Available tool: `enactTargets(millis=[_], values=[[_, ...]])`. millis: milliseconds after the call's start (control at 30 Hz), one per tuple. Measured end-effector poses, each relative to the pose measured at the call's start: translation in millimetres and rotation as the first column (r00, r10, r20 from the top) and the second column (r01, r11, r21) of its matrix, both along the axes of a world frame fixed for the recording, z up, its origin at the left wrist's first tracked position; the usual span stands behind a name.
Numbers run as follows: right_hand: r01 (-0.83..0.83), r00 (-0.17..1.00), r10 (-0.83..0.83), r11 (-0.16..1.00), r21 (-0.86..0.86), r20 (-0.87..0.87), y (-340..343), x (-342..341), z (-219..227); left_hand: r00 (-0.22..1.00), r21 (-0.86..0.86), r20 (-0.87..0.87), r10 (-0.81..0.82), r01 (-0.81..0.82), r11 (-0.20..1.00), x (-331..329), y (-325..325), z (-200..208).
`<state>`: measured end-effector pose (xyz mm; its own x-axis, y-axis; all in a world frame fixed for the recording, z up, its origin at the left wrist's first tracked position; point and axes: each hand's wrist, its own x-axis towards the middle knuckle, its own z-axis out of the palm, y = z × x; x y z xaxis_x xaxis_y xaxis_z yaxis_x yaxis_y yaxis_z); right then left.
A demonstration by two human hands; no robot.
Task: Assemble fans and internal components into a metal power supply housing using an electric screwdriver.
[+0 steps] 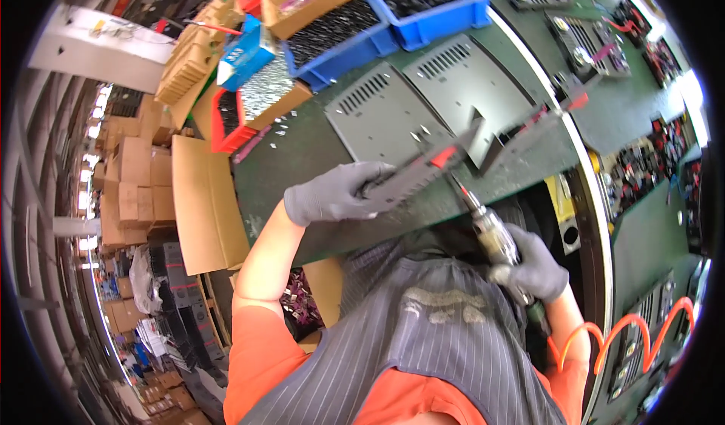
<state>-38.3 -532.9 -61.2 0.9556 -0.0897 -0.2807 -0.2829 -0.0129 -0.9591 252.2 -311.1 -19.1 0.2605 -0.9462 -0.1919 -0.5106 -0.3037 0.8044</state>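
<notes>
My left hand (343, 191), in a grey glove, grips the end of a dark flat panel (411, 174) held tilted above the green table. A red patch shows near the panel's far end. Wrapped round the body of a power screwdriver (495, 236) is my gloved right hand (536, 265). The driver's tip points up at the panel's lower edge; whether it touches cannot be made out. Just beyond lie two grey slotted metal plates (472, 85), side by side. A thin dark bracket (521, 134) rests at the plates' right.
Blue bins (430, 21) of small black parts stand at the back. Left of them, a red bin (225, 123) and a carton of screws (264, 89) sit close together. An open cardboard box (208, 206) adjoins the table's left edge. An orange coiled hose (638, 327) hangs at the right.
</notes>
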Motion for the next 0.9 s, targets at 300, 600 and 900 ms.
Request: enactTargets(millis=[300,600,900], values=[[0.068,0.987,-0.057,0.995,0.07,-0.15,26.8,-26.9,-17.2,0.674,-0.251,-0.356,0.647,-0.736,0.629,176.0,18.1,34.2],[0.399,0.857,-0.36,0.917,0.03,-0.369,-0.4,-84.5,44.0,0.535,-0.343,-0.422,0.731,-0.841,0.418,229.9,35.7,2.0],[0.448,0.72,-0.455,0.881,-0.151,-0.524,-59.8,-155.0,52.6,0.621,-0.487,-0.697,0.358,-0.777,0.399,269.4,24.4,-12.3]])
